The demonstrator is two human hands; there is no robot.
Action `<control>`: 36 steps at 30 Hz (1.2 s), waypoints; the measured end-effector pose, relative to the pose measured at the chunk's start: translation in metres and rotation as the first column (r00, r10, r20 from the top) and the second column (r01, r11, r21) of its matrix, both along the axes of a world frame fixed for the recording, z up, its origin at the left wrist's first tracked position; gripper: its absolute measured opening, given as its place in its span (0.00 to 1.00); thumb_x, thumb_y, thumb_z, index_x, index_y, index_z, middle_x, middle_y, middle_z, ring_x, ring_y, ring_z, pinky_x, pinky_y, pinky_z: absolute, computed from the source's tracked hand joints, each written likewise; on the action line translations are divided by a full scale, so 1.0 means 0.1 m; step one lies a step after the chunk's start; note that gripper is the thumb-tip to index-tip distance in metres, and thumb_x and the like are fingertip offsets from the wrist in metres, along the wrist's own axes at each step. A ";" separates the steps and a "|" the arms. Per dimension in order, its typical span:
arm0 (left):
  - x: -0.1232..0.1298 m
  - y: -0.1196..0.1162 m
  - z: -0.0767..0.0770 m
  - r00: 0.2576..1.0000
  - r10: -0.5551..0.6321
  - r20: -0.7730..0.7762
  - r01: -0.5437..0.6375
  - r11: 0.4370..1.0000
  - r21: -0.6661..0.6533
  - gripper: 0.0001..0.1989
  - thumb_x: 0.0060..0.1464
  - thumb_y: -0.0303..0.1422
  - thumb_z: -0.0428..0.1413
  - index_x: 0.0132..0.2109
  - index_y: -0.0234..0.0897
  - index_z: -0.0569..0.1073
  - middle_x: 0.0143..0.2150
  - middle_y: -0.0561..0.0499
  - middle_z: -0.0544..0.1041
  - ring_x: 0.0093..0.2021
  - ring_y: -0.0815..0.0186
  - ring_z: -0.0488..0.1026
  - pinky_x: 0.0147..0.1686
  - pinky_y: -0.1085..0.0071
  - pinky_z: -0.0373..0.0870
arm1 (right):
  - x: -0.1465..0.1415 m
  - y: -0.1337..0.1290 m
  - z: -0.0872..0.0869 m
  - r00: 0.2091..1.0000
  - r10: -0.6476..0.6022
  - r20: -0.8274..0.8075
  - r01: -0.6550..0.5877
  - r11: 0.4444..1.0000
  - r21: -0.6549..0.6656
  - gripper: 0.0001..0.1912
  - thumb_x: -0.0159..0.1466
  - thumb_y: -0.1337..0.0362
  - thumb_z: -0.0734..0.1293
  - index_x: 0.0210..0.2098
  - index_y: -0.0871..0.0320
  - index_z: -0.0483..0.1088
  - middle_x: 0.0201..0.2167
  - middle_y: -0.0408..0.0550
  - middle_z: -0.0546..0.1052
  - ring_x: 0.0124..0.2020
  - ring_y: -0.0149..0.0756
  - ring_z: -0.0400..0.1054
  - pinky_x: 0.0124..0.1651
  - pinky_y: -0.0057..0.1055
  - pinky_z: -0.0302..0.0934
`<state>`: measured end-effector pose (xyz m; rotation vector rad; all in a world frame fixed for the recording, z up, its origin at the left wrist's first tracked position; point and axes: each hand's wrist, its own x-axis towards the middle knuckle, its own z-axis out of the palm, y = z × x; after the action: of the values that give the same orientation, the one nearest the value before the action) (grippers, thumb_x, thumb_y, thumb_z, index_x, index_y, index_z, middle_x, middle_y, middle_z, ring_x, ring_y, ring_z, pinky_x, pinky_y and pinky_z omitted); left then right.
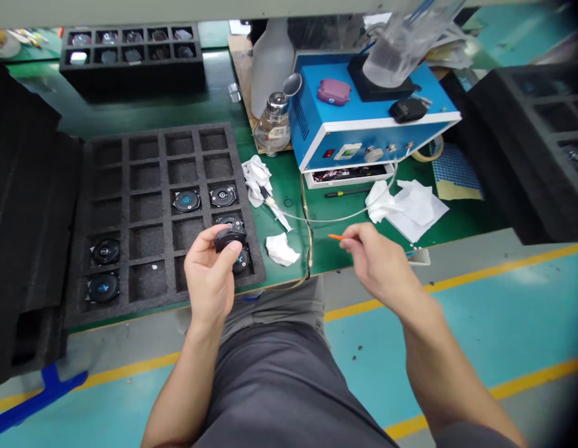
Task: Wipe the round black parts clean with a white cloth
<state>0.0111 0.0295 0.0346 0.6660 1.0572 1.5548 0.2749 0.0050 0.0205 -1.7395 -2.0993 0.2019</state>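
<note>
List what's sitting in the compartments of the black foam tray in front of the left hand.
The foam tray holds round black parts in a few cells: two mid-row, two at the lower left, and two near the left hand, which partly covers them while holding another part. The other visible cells look empty.

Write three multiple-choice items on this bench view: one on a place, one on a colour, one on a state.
1. Where is the foam tray?
A. left of the blue box
B. on top of the blue box
C. on the floor

2. What colour is the stick in the right hand?
A. white
B. orange
C. black

3. How does the left hand stand?
A. flat and open
B. gripping a round black part
C. out of view

Key:
1 A, the tray lies left of the box on the green mat.
2 B, an orange tip shows at the fingers.
3 B, fingers wrap the part.
</note>
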 end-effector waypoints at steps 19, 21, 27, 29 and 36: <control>-0.01 -0.10 -0.11 0.949 -0.023 -0.314 0.071 0.987 0.142 0.12 0.48 0.29 0.71 0.42 0.41 0.84 0.39 0.50 0.81 0.41 0.67 0.77 0.44 0.73 0.72 | -0.41 0.04 0.15 0.927 0.359 0.108 -0.373 0.914 0.162 0.19 0.68 0.76 0.62 0.53 0.56 0.76 0.32 0.45 0.80 0.33 0.35 0.71 0.32 0.31 0.61; -0.01 -0.10 -0.11 0.941 -0.043 -0.336 0.095 0.985 0.141 0.12 0.48 0.29 0.71 0.42 0.41 0.85 0.38 0.50 0.80 0.41 0.66 0.76 0.43 0.72 0.72 | -0.45 0.05 0.21 0.945 0.325 -0.037 -0.303 0.913 0.274 0.17 0.69 0.75 0.63 0.53 0.56 0.76 0.34 0.46 0.81 0.33 0.34 0.72 0.35 0.31 0.64; -0.05 -0.10 -0.11 0.924 -0.078 -0.374 0.141 0.979 0.147 0.12 0.49 0.28 0.70 0.42 0.42 0.84 0.38 0.49 0.79 0.40 0.66 0.75 0.42 0.72 0.71 | -0.64 0.13 0.43 0.944 0.330 0.012 -0.304 0.853 0.425 0.15 0.67 0.76 0.66 0.48 0.55 0.76 0.36 0.45 0.84 0.32 0.35 0.72 0.34 0.34 0.63; -0.05 -0.11 -0.11 0.926 -0.083 -0.367 0.147 0.978 0.150 0.12 0.49 0.27 0.70 0.42 0.42 0.84 0.38 0.50 0.79 0.40 0.66 0.75 0.41 0.72 0.71 | -0.66 0.14 0.49 0.951 0.289 0.112 -0.308 0.849 0.430 0.13 0.68 0.75 0.66 0.47 0.55 0.76 0.35 0.46 0.84 0.32 0.36 0.72 0.34 0.35 0.61; -0.05 -0.12 -0.08 0.928 -0.082 -0.364 0.137 0.982 0.129 0.10 0.48 0.28 0.70 0.40 0.41 0.84 0.38 0.49 0.79 0.40 0.66 0.76 0.39 0.73 0.72 | -0.72 0.10 0.60 0.934 0.340 0.113 -0.356 0.849 0.391 0.13 0.68 0.75 0.66 0.48 0.55 0.76 0.34 0.45 0.84 0.31 0.36 0.72 0.33 0.36 0.60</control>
<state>0.0060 0.0177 0.0266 1.1292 1.1510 1.4572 0.2027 0.0148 0.0808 -1.1235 -2.2727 -0.1647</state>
